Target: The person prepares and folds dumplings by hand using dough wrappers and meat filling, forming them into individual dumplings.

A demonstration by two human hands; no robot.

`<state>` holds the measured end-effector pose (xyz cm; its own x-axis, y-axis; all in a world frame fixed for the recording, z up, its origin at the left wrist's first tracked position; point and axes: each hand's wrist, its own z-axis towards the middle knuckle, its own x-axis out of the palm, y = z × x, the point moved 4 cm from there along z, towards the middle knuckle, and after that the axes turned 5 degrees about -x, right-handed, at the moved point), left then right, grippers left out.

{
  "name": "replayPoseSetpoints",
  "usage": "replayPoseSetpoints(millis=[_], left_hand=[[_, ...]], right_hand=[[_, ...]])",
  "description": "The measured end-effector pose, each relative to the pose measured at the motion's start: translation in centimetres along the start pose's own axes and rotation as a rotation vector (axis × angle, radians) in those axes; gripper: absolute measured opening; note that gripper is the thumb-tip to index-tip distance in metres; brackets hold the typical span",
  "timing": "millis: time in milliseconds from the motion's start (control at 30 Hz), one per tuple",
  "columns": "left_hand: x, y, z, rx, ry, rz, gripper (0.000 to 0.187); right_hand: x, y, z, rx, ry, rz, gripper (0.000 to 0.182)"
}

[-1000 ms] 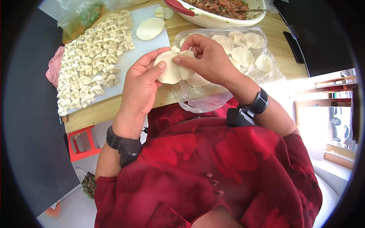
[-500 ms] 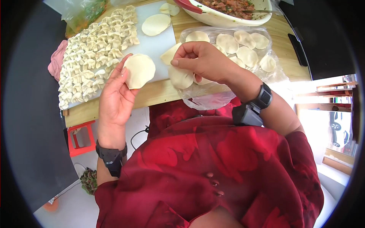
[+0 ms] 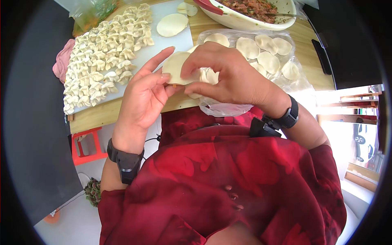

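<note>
A light wooden table fills the upper half of the frame, above a pale floor where a red plastic stool stands at the left. At upper left on the table, a pale blue-white board carries dense rows of small folded cream dumplings; those look finished, and they cover most of its left side. At the top right of the board lies a flat, round cream dough disc, unfolded. A white bowl with a red handle sits at the top of the frame, with plenty of reddish, green-flecked filling in it. Below it, on crinkled clear plastic, more loose dough rounds lie flat, so by the look of it a good share is left to shape.

Your left hand, at centre left, pinches the edge of a single thin pale wrapper, one finger stretched apart. The wrapper is at upper centre, between your hands, not yet closed. Your right hand curls in from the right, thumb and fingers arched apart, fingertips over the wrapper; whether they press it, you cannot tell. A tiny orange speck shows at its lower edge.
</note>
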<state>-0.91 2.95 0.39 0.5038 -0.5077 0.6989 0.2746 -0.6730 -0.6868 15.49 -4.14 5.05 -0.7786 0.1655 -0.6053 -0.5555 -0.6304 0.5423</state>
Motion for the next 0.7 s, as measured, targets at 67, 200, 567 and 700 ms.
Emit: replayPoseSetpoints(millis=[67, 200, 567, 700], left_hand=[[0.9, -0.2, 0.4, 0.001, 0.001, 0.021, 0.056], [1.2, -0.2, 0.6, -0.034, -0.018, 0.068, 0.059], [3.2, 2.8, 2.2, -0.072, 0.055, 0.045, 0.053], [3.1, 2.6, 3.0, -0.055, 0.074, -0.125, 0.047]], right_hand=[[-0.2, 0.1, -0.1, 0.009, 0.001, -0.026, 0.016], [-0.7, -0.5, -0.7, 0.188, -0.005, 0.127, 0.015], [-1.2, -3.0, -2.4, 0.759, -0.093, 0.728, 0.016], [-2.6, -2.4, -2.6, 0.572, -0.104, 0.479, 0.014]])
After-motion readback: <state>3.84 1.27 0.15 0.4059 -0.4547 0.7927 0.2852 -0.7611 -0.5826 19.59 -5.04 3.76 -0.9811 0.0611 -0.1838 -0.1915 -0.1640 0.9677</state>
